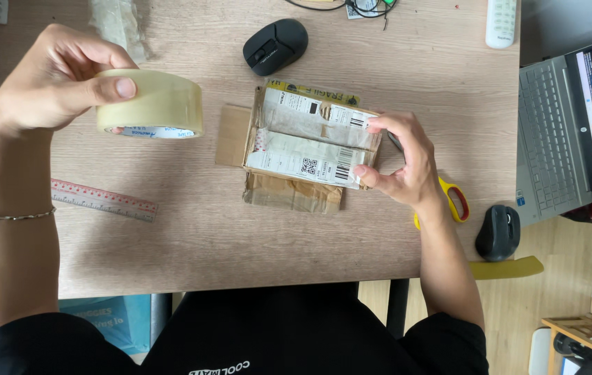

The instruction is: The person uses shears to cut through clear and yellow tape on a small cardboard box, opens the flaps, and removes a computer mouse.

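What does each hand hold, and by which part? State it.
Left hand holds the clear tape roll by its outer band, thumb on top. Right hand steadies the cardboard parcel at its right edge.

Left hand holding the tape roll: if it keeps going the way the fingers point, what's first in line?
Probably the black mouse, right of the left hand and its tape roll. The hand is raised, so it might pass above it; height is unclear.

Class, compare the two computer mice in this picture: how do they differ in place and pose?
The black mouse lies near the table's far edge, above the cardboard box; the dark grey mouse sits at the near right edge, beside the laptop. The first lies diagonally, the second straighter. Both are dark and untouched.
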